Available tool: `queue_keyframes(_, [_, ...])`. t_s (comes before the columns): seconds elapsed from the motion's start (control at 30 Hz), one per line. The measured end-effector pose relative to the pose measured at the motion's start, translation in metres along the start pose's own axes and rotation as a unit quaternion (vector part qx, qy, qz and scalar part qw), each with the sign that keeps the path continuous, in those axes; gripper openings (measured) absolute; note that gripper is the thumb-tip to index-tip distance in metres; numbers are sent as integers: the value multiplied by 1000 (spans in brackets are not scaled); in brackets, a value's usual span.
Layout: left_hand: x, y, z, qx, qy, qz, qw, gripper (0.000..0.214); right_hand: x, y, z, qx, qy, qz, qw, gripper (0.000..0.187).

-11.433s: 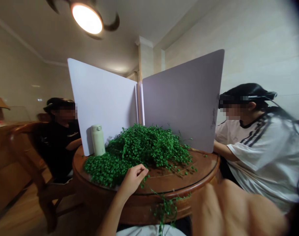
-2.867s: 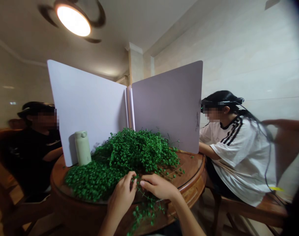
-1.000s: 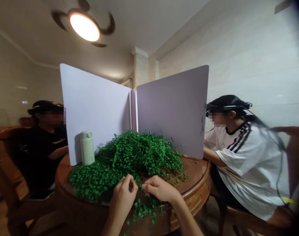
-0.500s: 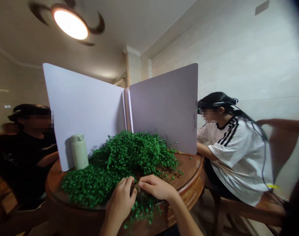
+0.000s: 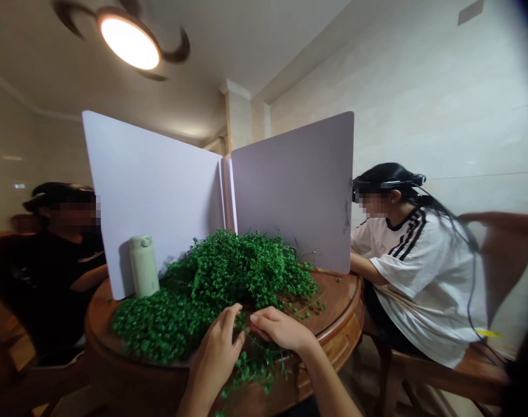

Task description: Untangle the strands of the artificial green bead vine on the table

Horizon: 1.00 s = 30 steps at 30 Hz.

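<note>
My left hand (image 5: 217,347) is over the near edge of the pile of small green beaded sprigs (image 5: 242,266). Its thumb and index finger are apart, and I see nothing between them. Just to its right, my right hand (image 5: 281,329) is closed in a pinch, fingertips turned toward the left hand. Thin stems of a green sprig (image 5: 250,370) run out below the right fingers and hang over the table's front edge between my wrists. The exact grip point is hidden by the fingers. Loose green pieces (image 5: 160,330) form a lower heap to the left.
The round wooden table (image 5: 329,295) carries a pale green bottle (image 5: 144,266) behind the left heap. Upright white partition panels (image 5: 160,197) (image 5: 294,197) meet behind the pile. One person (image 5: 424,272) sits at the right, another (image 5: 51,260) at the left, beyond the panels.
My left thumb and index finger have spread further apart. The right hand has shifted slightly right of the left, its fingers still pinched. The view has swung slightly left.
</note>
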<state>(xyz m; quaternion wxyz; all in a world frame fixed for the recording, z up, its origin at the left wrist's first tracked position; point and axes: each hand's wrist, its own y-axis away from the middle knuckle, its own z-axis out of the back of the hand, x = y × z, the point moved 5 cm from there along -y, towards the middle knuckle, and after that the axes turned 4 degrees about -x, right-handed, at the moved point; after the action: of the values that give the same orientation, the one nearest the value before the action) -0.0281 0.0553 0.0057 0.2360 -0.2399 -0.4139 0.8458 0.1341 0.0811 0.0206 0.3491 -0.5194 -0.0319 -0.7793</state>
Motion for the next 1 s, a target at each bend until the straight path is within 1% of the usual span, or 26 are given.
queue_keyframes(0.1, [-5, -1, 3, 11, 14, -20, 1000, 34, 2, 0, 1, -13, -3, -3, 1000, 54])
queue_keyframes(0.17, [-9, -2, 7, 7, 16, -28, 999, 28, 4, 1, 1, -22, -4, -4, 1000, 55])
queue_keyframes(0.33, [-11, -2, 14, -20, 28, -26, 999, 29, 4, 1, 2, -35, 0, -9, 999, 56])
queue_keyframes(0.47, [-6, -1, 11, -36, 23, -12, 999, 29, 2, 2, 1, -36, 4, -12, 999, 55])
queue_keyframes(0.53, [-4, 0, 6, -21, 18, -16, 999, 26, 2, 2, 2, -37, 4, -10, 999, 55])
queue_keyframes(0.6, [-2, 1, 1, 6, 17, -21, 1000, 25, 3, 3, 2, -37, 4, -8, 999, 56])
queue_keyframes(0.67, [1, 1, -4, 30, 15, -13, 999, 25, 3, 3, 2, -34, 4, -6, 999, 56])
queue_keyframes(0.8, [2, -1, -6, 61, 14, 15, 998, 34, 4, 3, 2, -31, 12, -5, 999, 53])
queue_keyframes(1.0, [-2, -3, -8, 133, 24, 33, 990, 42, 2, 3, 1, -19, 26, 3, 999, 50])
